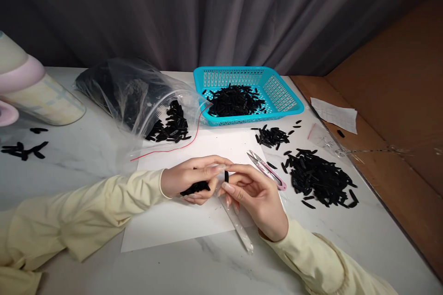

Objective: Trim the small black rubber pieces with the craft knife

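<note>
My left hand (188, 179) is closed around a bunch of small black oblong pieces (195, 188) over a white sheet of paper (173, 221). Its thumb and forefinger pinch a single black piece (226, 176) together with the fingertips of my right hand (258, 196). A narrow clear plastic sleeve (238, 226) lies on the paper under my right hand, running toward me. Pink-handled thread snips (266, 169) lie just beyond my right hand.
A turquoise basket (284, 97) holds black pieces. More lie in a pile (320, 179) on the right, a smaller pile (272, 137), and spill from a clear plastic bag (128, 92). A few sit at far left (22, 150). A brown board (398, 115) borders the marble table's right edge.
</note>
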A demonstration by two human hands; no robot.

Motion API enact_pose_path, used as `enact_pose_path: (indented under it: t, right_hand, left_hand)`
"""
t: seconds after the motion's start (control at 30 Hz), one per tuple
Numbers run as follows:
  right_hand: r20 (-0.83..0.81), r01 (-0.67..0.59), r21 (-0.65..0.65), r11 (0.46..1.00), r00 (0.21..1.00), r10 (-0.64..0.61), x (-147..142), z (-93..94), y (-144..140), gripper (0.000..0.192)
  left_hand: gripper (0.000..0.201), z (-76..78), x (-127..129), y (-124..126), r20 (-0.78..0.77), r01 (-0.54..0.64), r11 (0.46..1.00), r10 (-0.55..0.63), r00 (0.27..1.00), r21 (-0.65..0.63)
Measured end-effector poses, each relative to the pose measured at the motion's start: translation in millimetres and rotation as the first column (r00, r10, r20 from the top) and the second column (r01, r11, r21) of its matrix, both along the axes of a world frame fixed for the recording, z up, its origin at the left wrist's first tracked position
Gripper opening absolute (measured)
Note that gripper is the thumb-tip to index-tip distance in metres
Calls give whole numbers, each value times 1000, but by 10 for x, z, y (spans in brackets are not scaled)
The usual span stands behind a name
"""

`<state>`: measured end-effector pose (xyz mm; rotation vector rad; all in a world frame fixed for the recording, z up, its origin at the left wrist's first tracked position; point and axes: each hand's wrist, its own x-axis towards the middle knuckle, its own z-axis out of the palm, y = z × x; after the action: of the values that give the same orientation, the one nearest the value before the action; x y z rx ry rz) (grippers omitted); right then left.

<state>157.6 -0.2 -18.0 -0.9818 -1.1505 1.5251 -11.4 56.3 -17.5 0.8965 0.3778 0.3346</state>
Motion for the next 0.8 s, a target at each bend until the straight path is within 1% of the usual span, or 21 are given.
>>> enact_pose_path:
  t: [0.1, 0.2, 0.3, 0.37, 0.43, 0.5, 0.57, 0.63, 0.73, 0.8]
  right_hand:
    - [12, 85, -8, 996, 996, -85, -10, 3, -21, 19]
    - [68, 146, 13, 989, 987, -146, -24, 7, -47, 26]
    - [96, 178, 91, 980, 978, -186, -26, 1, -54, 33]
    - [99, 215, 150, 965, 968, -231, -16, -14, -51, 32]
    - [122, 252, 228, 941, 951, -284, 1, -35, -48, 29]
    - [167, 282, 326, 902, 922, -348, 20, -52, -51, 25]
    - [211, 284, 428, 858, 892, -400, 36, -58, -56, 22]
    - [244, 246, 515, 821, 876, -416, 48, -51, -61, 20]
    - [271, 175, 579, 796, 880, -390, 59, -33, -62, 19]
    - [269, 172, 598, 783, 877, -399, 64, -22, -57, 22]
  left_hand:
    - [35, 3, 4, -5, -16, 3, 1000, -2, 1000, 20]
    - [34, 14, 8, -17, -94, -19, 997, 26, 995, 74]
    - [35, 31, 19, -33, -145, -65, 990, 83, 986, 126]
    - [34, 45, 28, -46, -163, -84, 985, 109, 981, 152]
    - [32, 59, 31, -59, -187, -95, 980, 128, 974, 175]
    - [31, 65, 27, -64, -206, -99, 978, 137, 969, 183]
    - [32, 60, 15, -56, -214, -108, 978, 145, 966, 177]
    - [33, 46, -2, -37, -219, -119, 978, 156, 963, 172]
    - [34, 22, -21, -3, -221, -126, 981, 157, 962, 147]
    - [33, 13, -24, 14, -208, -136, 986, 154, 966, 99]
